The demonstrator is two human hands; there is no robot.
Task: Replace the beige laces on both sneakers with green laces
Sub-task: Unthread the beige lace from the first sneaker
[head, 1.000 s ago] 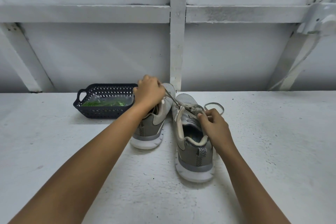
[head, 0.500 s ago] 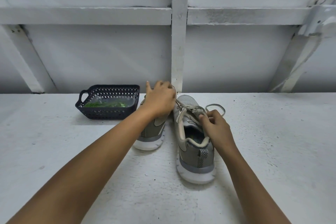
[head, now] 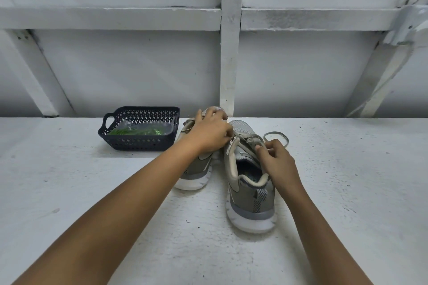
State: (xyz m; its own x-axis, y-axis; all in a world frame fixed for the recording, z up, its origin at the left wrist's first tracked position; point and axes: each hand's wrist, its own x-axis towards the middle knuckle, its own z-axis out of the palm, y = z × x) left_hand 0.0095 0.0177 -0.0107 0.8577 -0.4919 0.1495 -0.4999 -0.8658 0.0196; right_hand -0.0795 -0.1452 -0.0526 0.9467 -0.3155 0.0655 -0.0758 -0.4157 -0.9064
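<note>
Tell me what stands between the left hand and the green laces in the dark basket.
The left hand is over the left grey sneaker, beside the dark perforated plastic basket. Only its wall and what looks like clear wrapping stand before the green laces.

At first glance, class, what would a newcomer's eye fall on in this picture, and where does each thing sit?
Two bare forearms reach in from the bottom edge. The left hand and right hand pinch the beige lace of the nearer grey sneaker at centre, which stands beside its twin. Left of the shoes, at the back of the white table, a dark basket holds green laces.
</note>
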